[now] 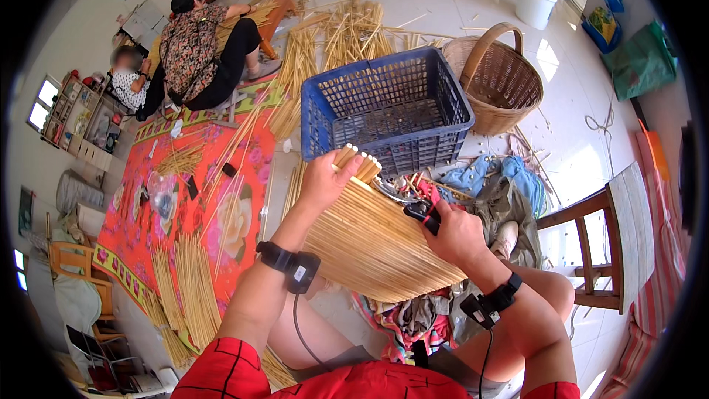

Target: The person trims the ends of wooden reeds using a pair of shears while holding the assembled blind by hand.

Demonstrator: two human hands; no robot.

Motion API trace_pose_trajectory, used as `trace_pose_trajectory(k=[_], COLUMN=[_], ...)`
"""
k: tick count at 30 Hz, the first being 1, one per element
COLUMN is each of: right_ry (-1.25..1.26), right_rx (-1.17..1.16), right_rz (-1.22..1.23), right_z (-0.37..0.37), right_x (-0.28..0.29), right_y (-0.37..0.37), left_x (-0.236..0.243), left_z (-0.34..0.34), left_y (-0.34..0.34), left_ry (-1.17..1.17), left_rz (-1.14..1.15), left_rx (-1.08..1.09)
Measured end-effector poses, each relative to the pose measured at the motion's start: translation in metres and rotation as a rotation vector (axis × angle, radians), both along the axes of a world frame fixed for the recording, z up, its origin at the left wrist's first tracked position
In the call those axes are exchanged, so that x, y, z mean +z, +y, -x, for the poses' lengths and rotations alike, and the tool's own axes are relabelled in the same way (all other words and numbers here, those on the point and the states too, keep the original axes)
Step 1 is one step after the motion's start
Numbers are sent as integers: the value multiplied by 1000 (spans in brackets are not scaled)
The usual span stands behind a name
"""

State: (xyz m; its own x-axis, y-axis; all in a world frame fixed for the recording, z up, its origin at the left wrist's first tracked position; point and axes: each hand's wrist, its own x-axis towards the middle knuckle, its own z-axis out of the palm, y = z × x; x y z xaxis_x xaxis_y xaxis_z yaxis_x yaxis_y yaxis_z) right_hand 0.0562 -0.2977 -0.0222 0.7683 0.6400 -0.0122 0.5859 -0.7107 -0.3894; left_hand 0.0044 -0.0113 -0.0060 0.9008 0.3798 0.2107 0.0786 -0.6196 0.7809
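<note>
My left hand (329, 181) is closed round several straw-coloured sticks (363, 166) with pale cut ends, at the upper left corner of a woven mat (380, 251) of parallel sticks lying before my legs. In my right hand (450, 229) is a cutting tool (421, 214) with black and red handles, held at the mat's upper right edge; its tip is hard to make out. Cut bits and cloths (480, 185) lie just beyond the mat, and a bunched striped cloth (406, 321) shows beneath it.
A blue plastic crate (447, 129) and wicker basket (509, 111) stand ahead, a white bucket (535, 4) behind. A red flowered sheet (133, 222) with stick bundles (196, 288) lies left, where two people (199, 52) (129, 81) sit working. A wooden chair (628, 236) stands right.
</note>
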Motion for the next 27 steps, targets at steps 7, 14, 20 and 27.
trace_pose_trajectory(k=[7, 14, 20, 27], right_ry=[26, 83, 58, 38], right_rx=[14, -49, -50, -18], right_rz=[-33, -194, -72, -34], right_z=[-2, -4, -6, -4], right_x=[13, 17, 2, 4], right_y=[4, -21, -22, -8], left_x=[-3, -4, -10, -9], left_z=[0, 7, 3, 2], left_y=[-2, 9, 13, 12], left_ry=[17, 37, 44, 25], left_rz=[-40, 26, 33, 16], left_rx=[-20, 0, -16, -4])
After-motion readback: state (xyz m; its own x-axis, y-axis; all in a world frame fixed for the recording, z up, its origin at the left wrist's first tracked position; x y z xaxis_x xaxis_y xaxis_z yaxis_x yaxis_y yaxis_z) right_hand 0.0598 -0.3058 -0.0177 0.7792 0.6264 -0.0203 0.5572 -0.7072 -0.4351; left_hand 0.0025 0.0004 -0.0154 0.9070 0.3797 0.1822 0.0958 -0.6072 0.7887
